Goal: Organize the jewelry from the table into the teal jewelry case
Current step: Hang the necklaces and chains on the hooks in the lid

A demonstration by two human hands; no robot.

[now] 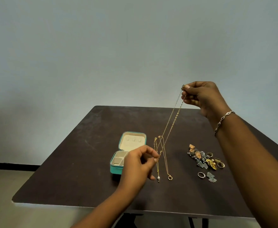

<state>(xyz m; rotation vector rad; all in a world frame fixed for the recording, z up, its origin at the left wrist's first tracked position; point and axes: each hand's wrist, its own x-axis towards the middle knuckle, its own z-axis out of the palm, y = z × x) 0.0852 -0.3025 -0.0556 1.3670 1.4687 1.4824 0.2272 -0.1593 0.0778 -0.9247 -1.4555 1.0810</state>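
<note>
There is no text, label, brand or number to read here. The teal jewelry case (118,168) and the table (79,162) carry no visible writing.

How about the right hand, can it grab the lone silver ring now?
Probably not yet: the right hand is up high pinching the gold chain, with the left hand pinching its lower end. Nothing covers the silver ring, though.

Table (69,178): dark brown top, scuffed, with pale scratches. Wall (85,55): plain grey-green, behind the table. Floor (3,195): beige, left of the table. Baseboard (11,166): black strip, left of the table.
</note>
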